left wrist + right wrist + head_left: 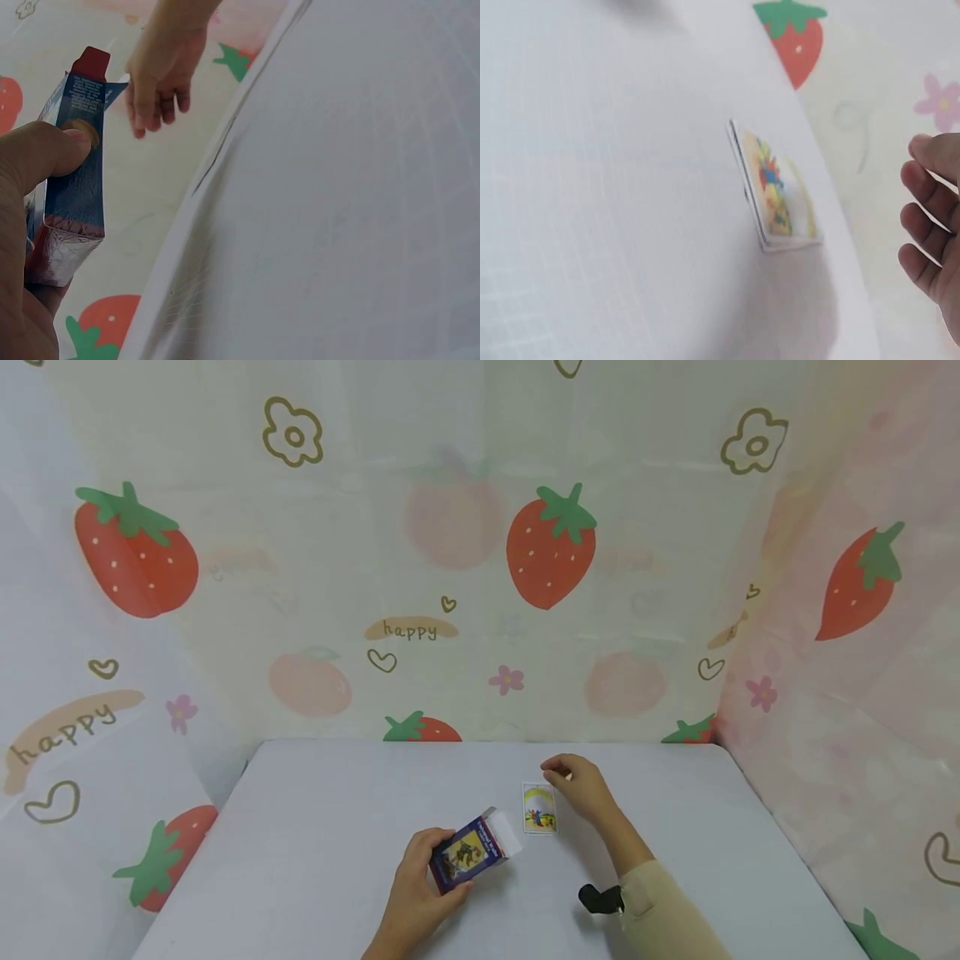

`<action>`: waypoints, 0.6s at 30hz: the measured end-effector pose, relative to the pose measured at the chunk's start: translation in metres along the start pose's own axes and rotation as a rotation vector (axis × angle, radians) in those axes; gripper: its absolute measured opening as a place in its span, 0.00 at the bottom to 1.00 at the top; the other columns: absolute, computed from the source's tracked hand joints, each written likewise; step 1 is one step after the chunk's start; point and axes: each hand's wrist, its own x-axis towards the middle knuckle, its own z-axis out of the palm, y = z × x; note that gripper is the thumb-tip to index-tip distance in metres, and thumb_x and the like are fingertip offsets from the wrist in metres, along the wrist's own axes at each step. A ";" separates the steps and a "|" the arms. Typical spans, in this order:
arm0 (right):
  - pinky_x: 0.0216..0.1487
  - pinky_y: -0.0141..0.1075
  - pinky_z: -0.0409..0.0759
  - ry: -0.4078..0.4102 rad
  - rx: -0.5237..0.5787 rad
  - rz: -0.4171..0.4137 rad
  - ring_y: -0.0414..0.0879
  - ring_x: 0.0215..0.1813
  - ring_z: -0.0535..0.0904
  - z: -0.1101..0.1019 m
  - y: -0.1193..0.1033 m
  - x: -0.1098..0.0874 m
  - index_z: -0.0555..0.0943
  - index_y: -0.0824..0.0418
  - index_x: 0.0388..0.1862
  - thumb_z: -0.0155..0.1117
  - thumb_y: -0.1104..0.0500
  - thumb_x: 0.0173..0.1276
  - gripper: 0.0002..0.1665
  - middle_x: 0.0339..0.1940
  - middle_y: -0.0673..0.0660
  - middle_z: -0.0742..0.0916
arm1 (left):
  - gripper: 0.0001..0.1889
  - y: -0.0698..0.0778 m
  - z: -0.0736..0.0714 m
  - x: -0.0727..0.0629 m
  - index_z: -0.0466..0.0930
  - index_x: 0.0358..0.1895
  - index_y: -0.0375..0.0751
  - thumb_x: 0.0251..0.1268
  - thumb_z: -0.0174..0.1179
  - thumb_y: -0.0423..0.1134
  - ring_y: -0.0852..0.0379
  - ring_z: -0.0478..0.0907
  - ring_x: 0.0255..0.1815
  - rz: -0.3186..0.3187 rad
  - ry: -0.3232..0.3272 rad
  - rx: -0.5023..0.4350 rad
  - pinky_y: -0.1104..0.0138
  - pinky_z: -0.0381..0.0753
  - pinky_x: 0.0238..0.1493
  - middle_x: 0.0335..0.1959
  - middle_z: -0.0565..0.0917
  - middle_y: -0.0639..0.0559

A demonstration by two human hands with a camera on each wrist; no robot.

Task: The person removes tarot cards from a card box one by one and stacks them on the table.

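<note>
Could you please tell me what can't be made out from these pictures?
Card box, head view: its walls hide any contents.
Box's side print, left wrist view: too small and soft to read.
Card stack, right wrist view: blur hides the number of cards.
Right hand, right wrist view: the picture's right edge cuts off the rest.

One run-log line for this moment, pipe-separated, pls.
left hand: grips card box, flap open | right hand: holds nothing, near card stack | card stack: picture side up, on white table
</note>
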 end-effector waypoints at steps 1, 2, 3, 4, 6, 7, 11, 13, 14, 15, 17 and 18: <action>0.42 0.37 0.77 0.008 0.006 -0.004 0.46 0.44 0.79 -0.001 -0.003 -0.003 0.87 0.56 0.47 0.67 0.57 0.73 0.08 0.41 0.50 0.87 | 0.40 0.000 0.000 0.000 0.74 0.64 0.50 0.43 0.84 0.37 0.64 0.74 0.60 -0.003 0.000 0.003 0.60 0.78 0.65 0.60 0.75 0.63; 0.42 0.37 0.77 0.018 0.007 -0.012 0.46 0.44 0.79 -0.001 -0.007 -0.006 0.87 0.57 0.48 0.67 0.57 0.73 0.08 0.41 0.51 0.87 | 0.41 -0.001 0.000 0.000 0.74 0.64 0.50 0.43 0.84 0.38 0.64 0.74 0.60 -0.001 0.000 0.006 0.60 0.78 0.65 0.60 0.75 0.64; 0.42 0.38 0.77 0.031 0.009 -0.021 0.45 0.44 0.79 -0.001 -0.011 -0.009 0.87 0.57 0.48 0.67 0.57 0.73 0.08 0.40 0.50 0.87 | 0.41 -0.001 0.000 0.000 0.74 0.64 0.51 0.43 0.84 0.38 0.64 0.74 0.60 -0.003 0.000 0.008 0.61 0.78 0.65 0.60 0.74 0.64; 0.43 0.38 0.77 0.040 0.012 -0.028 0.45 0.44 0.79 -0.002 -0.014 -0.012 0.87 0.57 0.48 0.67 0.57 0.73 0.09 0.40 0.50 0.87 | 0.41 -0.001 0.000 0.000 0.74 0.64 0.52 0.43 0.84 0.38 0.64 0.74 0.60 -0.003 0.000 0.009 0.61 0.78 0.65 0.60 0.74 0.65; 0.44 0.37 0.77 0.064 0.022 -0.040 0.44 0.44 0.79 -0.002 -0.021 -0.018 0.87 0.57 0.47 0.67 0.57 0.73 0.08 0.39 0.49 0.87 | 0.40 -0.002 0.000 0.000 0.74 0.64 0.52 0.43 0.83 0.38 0.64 0.74 0.60 -0.003 0.001 0.010 0.61 0.78 0.65 0.60 0.74 0.65; 0.45 0.37 0.78 0.075 0.032 -0.043 0.44 0.43 0.79 -0.002 -0.025 -0.021 0.87 0.57 0.47 0.67 0.57 0.73 0.08 0.39 0.49 0.87 | 0.40 -0.002 0.000 0.000 0.73 0.64 0.52 0.44 0.83 0.38 0.64 0.74 0.60 0.002 0.000 0.017 0.61 0.78 0.65 0.60 0.74 0.64; 0.44 0.35 0.78 0.102 0.074 -0.058 0.43 0.43 0.79 -0.002 -0.040 -0.034 0.87 0.55 0.45 0.67 0.58 0.72 0.06 0.37 0.47 0.88 | 0.40 0.000 0.000 0.000 0.73 0.64 0.52 0.44 0.83 0.38 0.63 0.74 0.60 -0.003 -0.001 0.010 0.60 0.78 0.65 0.60 0.75 0.63; 0.44 0.35 0.78 0.103 0.098 -0.056 0.42 0.43 0.79 -0.001 -0.046 -0.041 0.87 0.54 0.45 0.68 0.58 0.72 0.06 0.37 0.47 0.87 | 0.40 0.000 0.000 0.000 0.73 0.64 0.51 0.44 0.83 0.38 0.63 0.74 0.60 -0.002 -0.001 0.014 0.60 0.78 0.65 0.60 0.74 0.63; 0.45 0.35 0.78 0.101 0.106 -0.056 0.42 0.43 0.79 -0.001 -0.049 -0.044 0.87 0.54 0.45 0.67 0.58 0.72 0.06 0.38 0.47 0.87 | 0.40 0.000 0.000 0.000 0.74 0.64 0.52 0.43 0.83 0.37 0.63 0.74 0.60 -0.007 0.000 0.009 0.59 0.78 0.65 0.60 0.75 0.63; 0.45 0.35 0.78 0.101 0.113 -0.055 0.42 0.44 0.79 -0.001 -0.052 -0.047 0.87 0.54 0.46 0.67 0.58 0.72 0.06 0.38 0.46 0.87 | 0.41 0.001 0.000 0.000 0.74 0.64 0.52 0.43 0.84 0.37 0.63 0.74 0.60 -0.007 0.000 0.010 0.59 0.78 0.65 0.60 0.75 0.63; 0.46 0.35 0.78 0.096 0.134 -0.048 0.42 0.44 0.79 0.001 -0.056 -0.053 0.87 0.53 0.46 0.68 0.57 0.73 0.06 0.39 0.46 0.87 | 0.41 0.000 0.000 -0.001 0.73 0.64 0.52 0.43 0.84 0.37 0.63 0.74 0.60 -0.007 -0.001 0.017 0.60 0.78 0.65 0.60 0.74 0.63; 0.47 0.35 0.78 0.094 0.146 -0.047 0.42 0.44 0.79 0.002 -0.059 -0.055 0.87 0.53 0.46 0.68 0.57 0.73 0.06 0.39 0.46 0.87 | 0.41 0.000 0.000 -0.001 0.73 0.65 0.53 0.43 0.84 0.37 0.63 0.74 0.60 -0.007 -0.001 0.018 0.60 0.78 0.65 0.60 0.74 0.63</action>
